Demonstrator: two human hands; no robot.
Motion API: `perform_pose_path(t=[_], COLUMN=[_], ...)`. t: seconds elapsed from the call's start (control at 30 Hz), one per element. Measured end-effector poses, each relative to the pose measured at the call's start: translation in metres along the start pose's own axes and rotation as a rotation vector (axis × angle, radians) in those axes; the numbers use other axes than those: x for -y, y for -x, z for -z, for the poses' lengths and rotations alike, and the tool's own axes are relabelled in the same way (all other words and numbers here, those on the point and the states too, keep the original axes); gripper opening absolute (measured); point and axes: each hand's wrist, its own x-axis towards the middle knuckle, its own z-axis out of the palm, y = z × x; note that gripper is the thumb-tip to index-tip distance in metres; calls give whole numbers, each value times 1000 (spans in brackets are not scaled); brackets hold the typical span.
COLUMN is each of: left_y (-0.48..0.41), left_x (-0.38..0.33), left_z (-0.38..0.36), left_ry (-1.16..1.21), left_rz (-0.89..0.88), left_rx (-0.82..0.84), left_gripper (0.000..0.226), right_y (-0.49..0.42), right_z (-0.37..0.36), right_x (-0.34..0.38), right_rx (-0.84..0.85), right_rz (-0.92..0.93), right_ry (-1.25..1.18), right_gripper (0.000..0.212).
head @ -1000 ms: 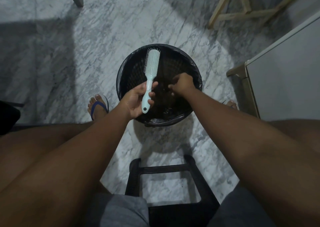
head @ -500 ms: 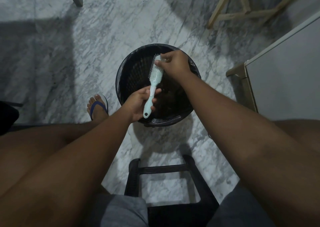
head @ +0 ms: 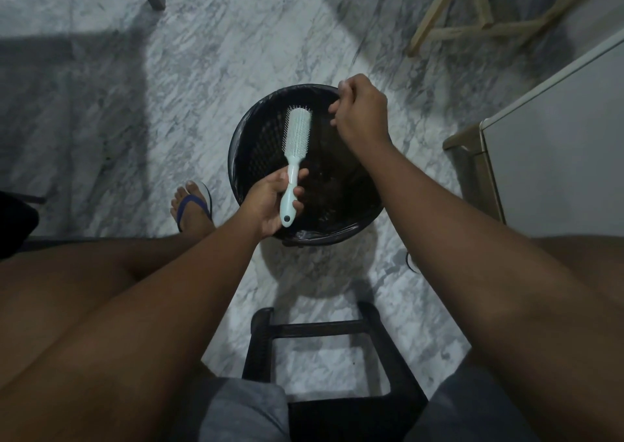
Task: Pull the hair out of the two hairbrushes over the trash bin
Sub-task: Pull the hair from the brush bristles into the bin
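A pale mint hairbrush (head: 296, 144) is held over the black trash bin (head: 246, 144), head pointing away from me, bristles facing up and right. My left hand (head: 271, 201) grips its handle at the bin's near rim. My right hand (head: 359, 108) hovers over the bin's far right rim, just right of the brush head and apart from it, fingers pinched together; whether hair is between them is too dark to tell. A dark clump of hair (head: 324, 184) lies inside the bin. Only one brush is in view.
The bin stands on a marble floor between my feet; my left foot in a blue sandal (head: 192, 205) is beside it. A black stool (head: 320, 340) is under me. A white cabinet (head: 557, 144) stands at right, wooden legs (head: 472, 19) at back right.
My right hand rose from low in the bin to the brush head, then pulled away to the right. The left hand tilted the brush slightly and kept hold of it.
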Motion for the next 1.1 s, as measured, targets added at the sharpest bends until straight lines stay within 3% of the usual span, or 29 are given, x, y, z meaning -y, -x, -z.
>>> perform_pose_path(t=[0.07,0.2,0.27,0.4,0.53,0.6,0.8,0.93,1.03,1.1], left_y=[0,1,-1,-2,-4,-4,-7,-7,-5,-5], left_x=[0,-1,0,2,3,3,2,-1,0,0], left_z=[1,4,6,4,1,1,-5,-8,-11,-12], left_ry=[24,20,-1,-13,-16,-18,-87,-145,-114,-78], left_rz=[-7,-6,0,11,3,-8,-72,-61,-20,-6], left_rx=[0,-3,-6,-1,31,48,-2,-13,18,23], left_gripper=[43,43,45,43,38,40,41,39,39,39], right_y=[5,0,-1,20,32,32,31,36,32,29], right_z=[3,7,7,-1,-11,-16,-20,-24,-26,-24], right_x=[1,-3,-12,-22,-22,-21,-11,-13,-13,-12], right_rx=[-66,-361,-270,169,328,345,300,295,283,242], right_rz=[28,-48,-88,42,148,181,238,320,238,129], right_ry=[-88,-233,-136,163,175,221,439,568,577,431], right_gripper=[23,23,27,30,35,42,22,22,22,23])
